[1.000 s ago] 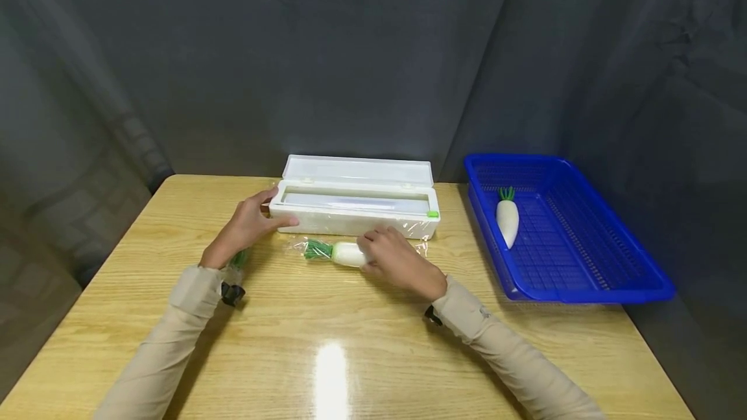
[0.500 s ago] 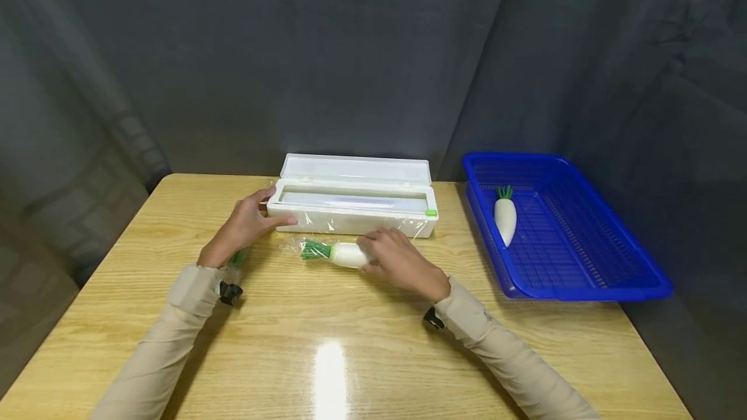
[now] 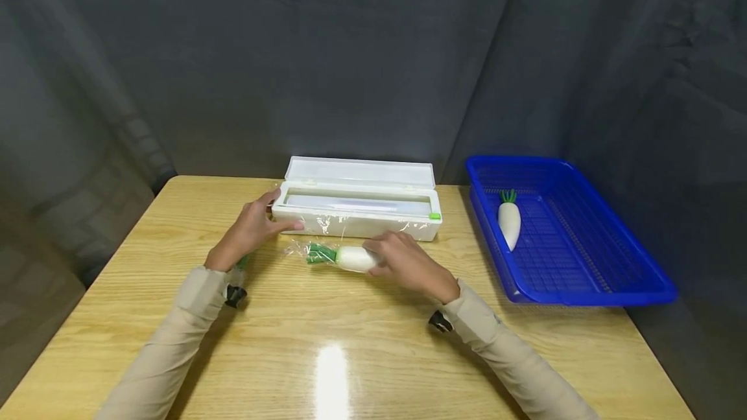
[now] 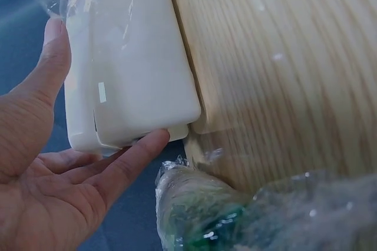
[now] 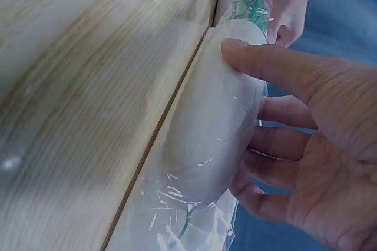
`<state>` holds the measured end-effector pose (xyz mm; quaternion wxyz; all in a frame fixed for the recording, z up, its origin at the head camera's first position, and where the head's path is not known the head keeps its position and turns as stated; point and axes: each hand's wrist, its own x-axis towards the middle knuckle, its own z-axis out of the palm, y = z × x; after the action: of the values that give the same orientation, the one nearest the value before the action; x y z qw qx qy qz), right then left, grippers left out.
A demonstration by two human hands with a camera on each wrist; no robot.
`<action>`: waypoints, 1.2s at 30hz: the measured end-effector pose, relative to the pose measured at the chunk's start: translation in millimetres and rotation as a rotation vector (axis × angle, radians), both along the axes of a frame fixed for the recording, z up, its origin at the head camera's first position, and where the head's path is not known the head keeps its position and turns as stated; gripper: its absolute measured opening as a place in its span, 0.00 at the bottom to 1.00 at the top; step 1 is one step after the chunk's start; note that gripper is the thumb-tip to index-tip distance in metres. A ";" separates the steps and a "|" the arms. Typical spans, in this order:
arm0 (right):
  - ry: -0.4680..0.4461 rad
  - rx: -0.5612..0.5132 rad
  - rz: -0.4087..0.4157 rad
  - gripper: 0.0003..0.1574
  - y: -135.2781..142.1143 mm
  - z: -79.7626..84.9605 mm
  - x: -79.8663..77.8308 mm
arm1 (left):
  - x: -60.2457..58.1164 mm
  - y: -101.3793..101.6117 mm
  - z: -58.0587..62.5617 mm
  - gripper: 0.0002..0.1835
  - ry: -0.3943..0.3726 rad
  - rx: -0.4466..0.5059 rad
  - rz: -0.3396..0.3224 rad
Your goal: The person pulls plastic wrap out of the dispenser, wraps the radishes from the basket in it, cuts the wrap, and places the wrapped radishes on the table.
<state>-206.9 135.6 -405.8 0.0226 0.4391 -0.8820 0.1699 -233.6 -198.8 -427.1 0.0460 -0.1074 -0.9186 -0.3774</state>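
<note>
My right hand grips a white radish with green leaves, wrapped in clear film, lying just in front of a white cling film dispenser. In the right wrist view the thumb lies across the radish and the fingers curl behind it; loose film bunches past its tip. My left hand holds the dispenser's left end, thumb at the front and fingers around the end. The dispenser's lid stands raised, with a green slider at its right. Under my left wrist lies another film-wrapped radish, mostly hidden in the head view.
A blue plastic basket stands at the right of the wooden table, with an unwrapped white radish along its left side. Dark curtains hang behind the table.
My right hand and the wrapped radish have shifted slightly to the right and towards me. My left hand keeps its hold on the dispenser. The head view has shifted a little.
</note>
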 end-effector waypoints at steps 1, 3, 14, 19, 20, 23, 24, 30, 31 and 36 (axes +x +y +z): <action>-0.001 0.000 -0.001 0.15 0.4 0.1 0.5 | 0.0 -0.1 -0.1 0.54 -0.003 0.000 0.000; -0.004 -0.003 0.001 0.15 1.2 0.3 1.6 | 0.3 -0.2 -0.2 0.54 -0.007 0.004 -0.001; 0.039 0.010 -0.011 0.17 7.3 -2.5 5.5 | 0.2 -0.9 -2.2 0.55 0.003 -0.004 0.001; 0.062 0.035 -0.033 0.29 14.2 -4.1 9.0 | -1.4 0.8 -4.0 0.55 0.022 -0.008 0.007; 0.067 0.042 -0.036 0.31 15.3 -4.5 9.4 | -1.5 0.8 -4.2 0.55 0.024 -0.009 0.010; 0.077 0.052 -0.023 0.33 18.9 -5.2 8.8 | -2.2 1.5 -4.6 0.55 0.028 -0.010 0.007; 0.084 0.053 -0.010 0.32 20.2 -5.5 7.9 | -2.6 1.7 -4.7 0.55 0.030 -0.010 0.005; 0.074 0.017 0.076 0.29 26.8 -6.7 2.5 | -2.2 2.5 -5.4 0.55 0.034 -0.005 0.015; 0.064 0.007 0.077 0.30 27.3 -7.4 2.6 | -1.8 2.5 -5.3 0.55 0.034 -0.004 0.018; -0.021 -0.007 0.135 0.24 25.6 -13.3 16.4 | 0.0 0.2 -4.6 0.54 0.023 -0.006 0.010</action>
<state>-190.6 161.2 -419.1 0.0033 0.4957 -0.8499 0.1785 -233.6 -198.7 -431.7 0.0581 -0.1071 -0.9198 -0.3731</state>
